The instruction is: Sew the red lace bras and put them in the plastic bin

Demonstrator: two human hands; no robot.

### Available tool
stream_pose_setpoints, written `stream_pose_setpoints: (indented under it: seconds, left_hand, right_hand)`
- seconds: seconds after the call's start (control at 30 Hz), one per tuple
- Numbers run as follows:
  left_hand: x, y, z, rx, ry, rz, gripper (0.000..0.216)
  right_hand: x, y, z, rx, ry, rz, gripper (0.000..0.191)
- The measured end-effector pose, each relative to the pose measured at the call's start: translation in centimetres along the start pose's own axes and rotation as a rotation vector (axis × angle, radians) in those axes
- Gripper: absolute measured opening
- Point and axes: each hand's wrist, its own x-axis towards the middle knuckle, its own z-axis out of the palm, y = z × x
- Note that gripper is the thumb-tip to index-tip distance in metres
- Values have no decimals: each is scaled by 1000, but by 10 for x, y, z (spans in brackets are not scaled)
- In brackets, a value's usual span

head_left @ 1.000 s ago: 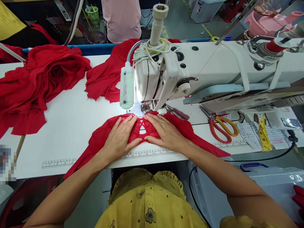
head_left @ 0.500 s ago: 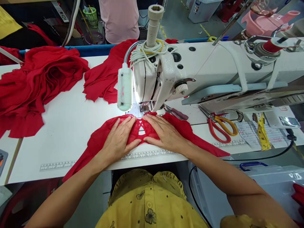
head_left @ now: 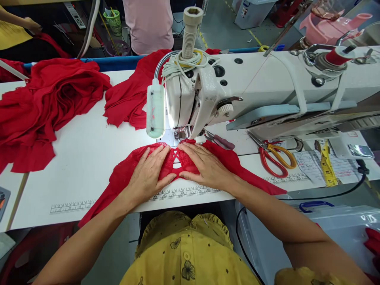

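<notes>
A red lace garment (head_left: 124,174) lies spread on the white sewing table (head_left: 89,158), its middle with crossed straps just in front of the presser foot (head_left: 180,134) of the white sewing machine (head_left: 261,91). My left hand (head_left: 148,172) lies flat on the lace left of the straps, fingers stretched toward the needle. My right hand (head_left: 204,164) lies flat on the lace to the right, fingers also extended. Both hands press the fabric down and hold nothing.
Piles of red fabric (head_left: 44,103) sit at the far left, another (head_left: 130,95) behind the machine lamp (head_left: 156,111). Red-and-yellow scissors (head_left: 274,154), small snips (head_left: 221,140), a yellow tape measure (head_left: 328,164) and papers lie right. A person in pink (head_left: 148,23) stands beyond the table.
Both hands stay flat on the lace in the same place. The view has shifted slightly; another person's arm has appeared at the top left.
</notes>
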Motion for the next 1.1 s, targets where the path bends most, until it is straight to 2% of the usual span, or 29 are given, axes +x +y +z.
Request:
stream_pose_setpoints:
  seconds: [0.93, 1.1]
  left_hand:
    - [-1, -1, 2, 11, 29, 20, 76]
    - [-2, -1, 1, 11, 21, 9, 77]
  right_hand:
    - [-1, 1, 2, 2, -2, -6, 86]
    - [-1, 2, 3, -13, 5, -16, 83]
